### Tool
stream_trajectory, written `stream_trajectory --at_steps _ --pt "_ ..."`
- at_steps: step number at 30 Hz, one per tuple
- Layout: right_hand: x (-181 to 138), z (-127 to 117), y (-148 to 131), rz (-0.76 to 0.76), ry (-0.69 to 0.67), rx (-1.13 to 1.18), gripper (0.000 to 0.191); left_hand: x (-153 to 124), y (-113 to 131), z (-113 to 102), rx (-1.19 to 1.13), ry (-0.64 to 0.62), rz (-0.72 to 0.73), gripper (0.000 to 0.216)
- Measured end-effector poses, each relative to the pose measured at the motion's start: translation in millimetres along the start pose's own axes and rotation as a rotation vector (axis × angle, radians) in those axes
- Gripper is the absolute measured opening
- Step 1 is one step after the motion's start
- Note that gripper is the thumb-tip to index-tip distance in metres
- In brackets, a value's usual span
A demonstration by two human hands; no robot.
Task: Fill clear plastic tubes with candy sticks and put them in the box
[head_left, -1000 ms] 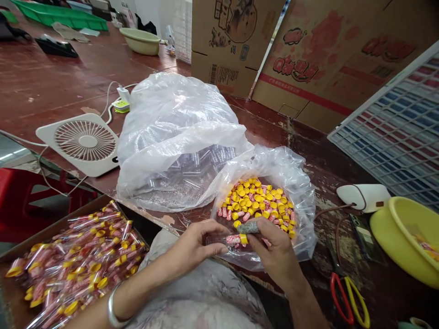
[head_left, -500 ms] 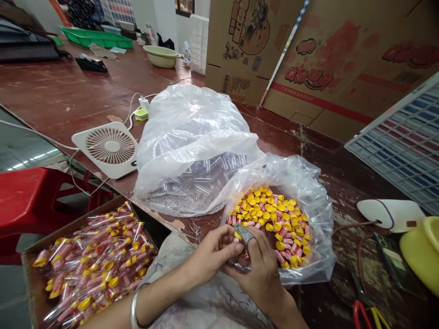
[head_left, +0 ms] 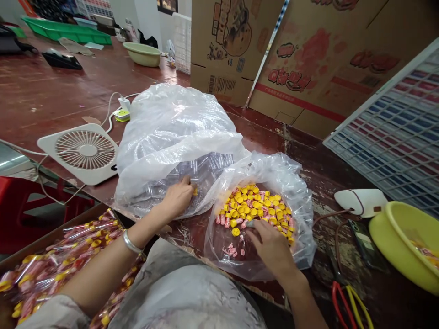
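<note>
My left hand (head_left: 180,196) reaches into the mouth of a large translucent bag (head_left: 178,109), over loose clear plastic tubes (head_left: 206,167). Its fingers are curled, and a small yellow cap (head_left: 195,191) shows at the fingertips. On a second clear bag (head_left: 298,183) lies a pile of yellow caps (head_left: 254,203) with small pink-patterned pieces. At the near edge of this pile is my right hand (head_left: 272,246), thumb and fingers a little apart. Its grey-covered fingertip meets one pink piece (head_left: 244,224). Pink scraps (head_left: 232,250) lie beside it.
A carton of filled, capped tubes (head_left: 82,246) stands at lower left. Around the bags are a white fan (head_left: 87,151), a white crate (head_left: 387,114), scissors (head_left: 343,292), a phone (head_left: 366,244) and a yellow basin (head_left: 394,233). Cardboard boxes (head_left: 291,91) stand behind.
My hands, together over the near edge of the pile before, are now apart. The left has moved up and left into the tube bag; the right stays by the pile. The view has shifted right.
</note>
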State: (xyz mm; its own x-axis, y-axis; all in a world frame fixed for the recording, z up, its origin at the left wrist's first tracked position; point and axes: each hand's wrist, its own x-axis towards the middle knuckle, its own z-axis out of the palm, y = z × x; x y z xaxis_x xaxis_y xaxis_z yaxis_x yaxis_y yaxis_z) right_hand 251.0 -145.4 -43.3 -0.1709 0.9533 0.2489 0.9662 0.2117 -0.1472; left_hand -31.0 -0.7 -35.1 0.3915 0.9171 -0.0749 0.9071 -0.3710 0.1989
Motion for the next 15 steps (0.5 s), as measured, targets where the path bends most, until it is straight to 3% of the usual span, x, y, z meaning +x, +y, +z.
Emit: stream_trajectory --at_steps 2,7,9,12,15 --pt "-2.1 10.7 -8.5 -0.045 -0.057 0.038 0.016 2.4 -3.6 4.3 0.007 -0.008 0.023 0.031" --pt "9.7 19.1 -25.9 0.020 0.014 0.055 0.007 -18.0 -2.5 9.7 -0.061 0.042 0.070 0.027" --pt "17.2 18.0 -28.3 0.040 -0.046 0.017 0.003 -32.8 1.7 9.6 -0.161 0.051 0.108 0.025" --pt "25.0 17.3 -32.0 0.016 -0.157 -0.032 0.012 -57.5 14.3 7.5 -0.336 0.037 0.153 0.022" --pt "27.4 19.5 -34.7 -0.011 -0.158 -0.038 0.013 -79.4 31.6 4.8 -0.544 -0.022 0.171 0.020"
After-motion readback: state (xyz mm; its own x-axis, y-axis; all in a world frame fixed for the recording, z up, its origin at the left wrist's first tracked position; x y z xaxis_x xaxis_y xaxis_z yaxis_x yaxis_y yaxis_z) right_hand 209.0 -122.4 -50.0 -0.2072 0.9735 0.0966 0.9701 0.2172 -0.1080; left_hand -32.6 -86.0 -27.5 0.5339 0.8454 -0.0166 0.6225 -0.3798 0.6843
